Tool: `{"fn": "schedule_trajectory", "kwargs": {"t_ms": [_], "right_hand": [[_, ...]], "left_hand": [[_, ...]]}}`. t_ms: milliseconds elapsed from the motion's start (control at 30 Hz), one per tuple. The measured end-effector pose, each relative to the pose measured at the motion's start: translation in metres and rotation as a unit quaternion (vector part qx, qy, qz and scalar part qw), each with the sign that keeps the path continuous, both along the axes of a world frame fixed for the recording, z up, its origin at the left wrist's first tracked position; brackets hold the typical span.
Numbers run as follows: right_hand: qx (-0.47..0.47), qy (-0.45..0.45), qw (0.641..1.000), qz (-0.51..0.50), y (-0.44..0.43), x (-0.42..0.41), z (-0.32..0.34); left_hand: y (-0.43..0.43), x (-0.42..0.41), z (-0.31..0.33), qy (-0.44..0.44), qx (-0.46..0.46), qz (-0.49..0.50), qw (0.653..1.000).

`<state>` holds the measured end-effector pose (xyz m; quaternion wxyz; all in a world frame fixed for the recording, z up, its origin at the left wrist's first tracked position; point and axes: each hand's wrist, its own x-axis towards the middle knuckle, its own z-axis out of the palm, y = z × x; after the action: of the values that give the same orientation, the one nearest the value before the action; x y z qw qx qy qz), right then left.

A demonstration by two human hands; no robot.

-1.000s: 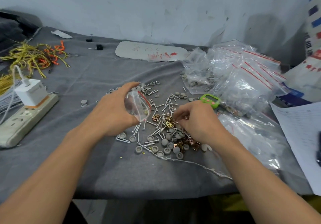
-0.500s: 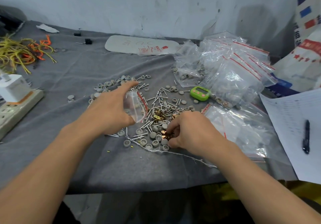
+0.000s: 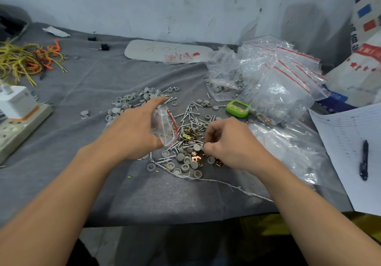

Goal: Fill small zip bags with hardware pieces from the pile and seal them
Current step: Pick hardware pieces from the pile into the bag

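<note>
Over pile (image 3: 191,117) | left hand (image 3: 134,135) holds zip bag (image 3: 165,127) | right hand (image 3: 231,142) beside pinches pieces (image 3: 204,145)

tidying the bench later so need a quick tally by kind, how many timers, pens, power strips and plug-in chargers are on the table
green timer: 1
pen: 1
power strip: 1
white charger: 1
total: 4
</note>
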<state>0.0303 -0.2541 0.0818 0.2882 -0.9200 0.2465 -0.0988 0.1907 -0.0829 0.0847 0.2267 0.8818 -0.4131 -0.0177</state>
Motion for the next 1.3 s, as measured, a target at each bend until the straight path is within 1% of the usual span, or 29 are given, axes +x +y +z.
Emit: {"fn": "schedule_trajectory", "kwargs": {"t_ms": [100, 167, 300, 467, 533, 600, 667, 700, 733, 767, 800, 867, 900, 967, 1033, 1100, 1167, 1233, 1300], "right_hand": [[0.11, -0.066, 0.992, -0.013, 0.004, 0.003, 0.005], [0.16, -0.108, 0.981, -0.007, 0.009, 0.007, 0.007], [0.181, -0.161, 0.97, 0.008, 0.02, 0.024, 0.012], [0.175, -0.178, 0.968, 0.003, 0.04, 0.049, 0.016], [0.194, -0.19, 0.962, 0.031, 0.05, 0.055, 0.02], [0.245, -0.226, 0.942, 0.037, 0.055, 0.06, 0.027], [0.288, -0.28, 0.916, -0.014, 0.051, 0.062, 0.035], [0.288, -0.296, 0.91, -0.039, 0.047, 0.062, 0.037], [0.289, -0.293, 0.91, -0.044, 0.045, 0.061, 0.039], [0.304, -0.274, 0.912, -0.017, 0.046, 0.059, 0.041], [0.327, -0.243, 0.913, 0.03, 0.052, 0.059, 0.04], [0.354, -0.198, 0.909, 0.099, 0.067, 0.061, 0.035], [0.351, -0.197, 0.909, 0.104, 0.073, 0.064, 0.031], [0.339, -0.221, 0.911, 0.076, 0.08, 0.072, 0.028], [0.336, -0.242, 0.91, 0.04, 0.081, 0.077, 0.03], [0.34, -0.266, 0.902, 0.007, 0.08, 0.08, 0.033], [0.326, -0.284, 0.902, -0.016, 0.079, 0.082, 0.037], [0.311, -0.298, 0.902, -0.02, 0.077, 0.082, 0.04], [0.32, -0.316, 0.893, -0.014, 0.075, 0.081, 0.042]], "left_hand": [[0.001, 0.0, 0.0, 0.003, 0.007, -0.005, 1.0], [0.001, -0.002, 0.0, 0.011, 0.009, -0.009, 1.0], [0.0, -0.005, 0.0, 0.019, -0.005, -0.017, 1.0], [0.005, -0.001, 0.003, 0.061, -0.056, -0.029, 0.996], [0.008, 0.001, 0.003, 0.077, -0.082, -0.037, 0.993], [0.01, 0.002, 0.006, 0.11, -0.126, -0.04, 0.985], [0.012, 0.006, 0.008, 0.146, -0.203, -0.019, 0.968], [0.013, 0.008, 0.009, 0.152, -0.246, 0.012, 0.957], [0.014, 0.009, 0.012, 0.141, -0.283, 0.05, 0.947], [0.015, 0.01, 0.015, 0.116, -0.311, 0.086, 0.939], [0.016, 0.009, 0.018, 0.09, -0.329, 0.111, 0.934], [0.017, 0.007, 0.023, 0.07, -0.332, 0.122, 0.933], [0.017, 0.005, 0.024, 0.07, -0.319, 0.114, 0.938], [0.017, 0.003, 0.025, 0.071, -0.282, 0.098, 0.952], [0.02, 0.002, 0.026, 0.096, -0.277, 0.083, 0.952], [0.025, 0.003, 0.027, 0.135, -0.31, 0.073, 0.938], [0.029, 0.007, 0.028, 0.192, -0.366, 0.071, 0.908], [0.031, 0.011, 0.03, 0.264, -0.433, 0.075, 0.858], [0.032, 0.014, 0.034, 0.328, -0.49, 0.08, 0.804]]}}
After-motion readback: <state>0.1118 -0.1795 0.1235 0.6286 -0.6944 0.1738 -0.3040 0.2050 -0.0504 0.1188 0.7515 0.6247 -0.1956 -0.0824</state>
